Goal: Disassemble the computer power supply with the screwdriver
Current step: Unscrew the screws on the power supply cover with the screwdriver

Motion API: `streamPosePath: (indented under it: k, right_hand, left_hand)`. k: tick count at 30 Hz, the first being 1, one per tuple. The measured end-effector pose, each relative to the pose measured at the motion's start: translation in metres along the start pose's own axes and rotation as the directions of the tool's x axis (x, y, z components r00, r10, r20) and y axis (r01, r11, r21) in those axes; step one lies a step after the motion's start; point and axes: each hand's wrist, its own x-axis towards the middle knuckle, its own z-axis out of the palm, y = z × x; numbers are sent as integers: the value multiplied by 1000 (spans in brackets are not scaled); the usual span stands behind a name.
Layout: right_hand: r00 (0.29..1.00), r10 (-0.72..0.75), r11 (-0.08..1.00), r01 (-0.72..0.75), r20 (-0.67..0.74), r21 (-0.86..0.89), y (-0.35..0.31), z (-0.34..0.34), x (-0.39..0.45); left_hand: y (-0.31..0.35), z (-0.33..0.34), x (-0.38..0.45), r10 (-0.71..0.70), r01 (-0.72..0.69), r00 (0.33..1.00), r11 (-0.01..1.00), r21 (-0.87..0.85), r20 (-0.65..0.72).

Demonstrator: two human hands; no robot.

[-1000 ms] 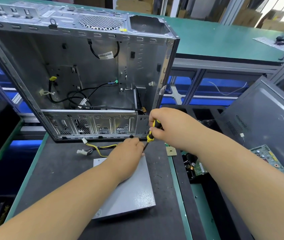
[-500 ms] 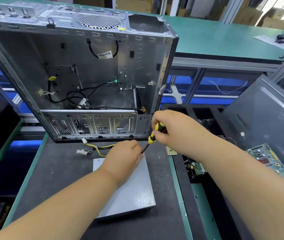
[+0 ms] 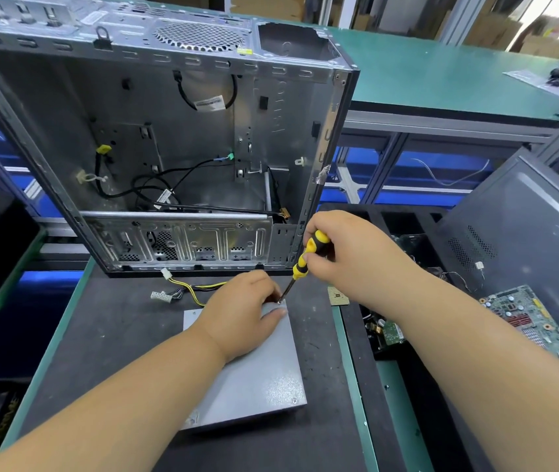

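The power supply (image 3: 254, 379), a flat grey metal box, lies on the dark mat of the counter (image 3: 107, 335) just in front of the open computer case (image 3: 169, 148). Its long axis runs from the near edge of the counter away toward the case, turned slightly to the left at the far end. A bundle of yellow and black wires (image 3: 189, 289) leaves its far left corner and ends in white connectors on the mat.

The left hand (image 3: 240, 315) rests on the far part of the box, fingers curled loosely with the thumb lying flat along the lid beside the far right corner; whether the fingertips pinch anything small there is hidden, so I cannot tell.

The right hand (image 3: 349, 257) grips the screwdriver (image 3: 302, 264) by its yellow and black handle, fingers wrapped round it. The tool is tilted: handle up and to the right, thin shaft pointing down and to the left, tip meeting a screw (image 3: 279, 302) at the far right corner of the lid, just beside the left thumb. Another screw (image 3: 294, 400) sits in the near right corner.

To the right, a dark tray (image 3: 366, 335) holds a green circuit board (image 3: 527, 318) and smaller parts, with a grey side panel (image 3: 527, 233) leaning behind them. A small square chip (image 3: 338, 296) lies at the mat's right edge, near the right wrist.
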Motion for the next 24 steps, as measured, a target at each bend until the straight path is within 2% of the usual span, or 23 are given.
streamPosePath:
  k: [9, 16, 19, 22, 24]
  right_hand:
    - [998, -25, 999, 27, 55, -42, -6, -1, 1]
    - [948, -167, 977, 197, 270, -85, -16, -8, 1]
    - [957, -186, 965, 220, 222, -140, -19, -6, -1]
    - [986, -96, 945, 133, 134, -300, -19, -1, 4]
    - [993, -68, 963, 91, 98, -253, -18, 3, 8]
  left_hand:
    - [-1, -2, 2, -103, 111, 992, 989, -98, 79]
    - [0, -3, 4, -120, 133, 987, 983, -128, 104]
    - [0, -3, 5, -130, 144, 984, 982, -119, 120]
    - [0, -3, 6, -159, 176, 978, 976, -127, 133]
    - [0, -3, 6, -175, 195, 975, 969, -151, 133]
